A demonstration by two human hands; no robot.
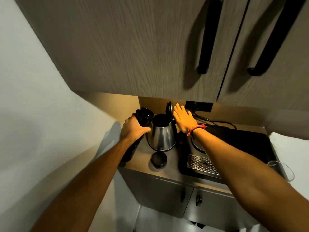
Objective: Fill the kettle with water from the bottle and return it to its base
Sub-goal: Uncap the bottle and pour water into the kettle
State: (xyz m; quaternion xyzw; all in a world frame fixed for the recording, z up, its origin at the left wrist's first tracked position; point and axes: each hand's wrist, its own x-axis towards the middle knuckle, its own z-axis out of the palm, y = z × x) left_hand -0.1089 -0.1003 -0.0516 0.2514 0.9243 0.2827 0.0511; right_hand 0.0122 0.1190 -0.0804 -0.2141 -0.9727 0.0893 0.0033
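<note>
Countertop (173, 166); hands: left (133, 129) gripping, right (184, 118) flat.

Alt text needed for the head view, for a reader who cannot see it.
A person's left hand grips a dark bottle tilted toward a steel kettle whose lid stands open, while the flat right hand reaches beside that lid. The bottle's cap lies on the counter; the kettle's base sits empty on a black tray.

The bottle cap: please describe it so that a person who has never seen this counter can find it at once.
On the wooden counter, look just in front of the steel kettle, left of the black tray. The bottle cap lies there alone, a small round black disc, flat and untouched, unlike the kettle's hinged lid, which stands open.
</note>
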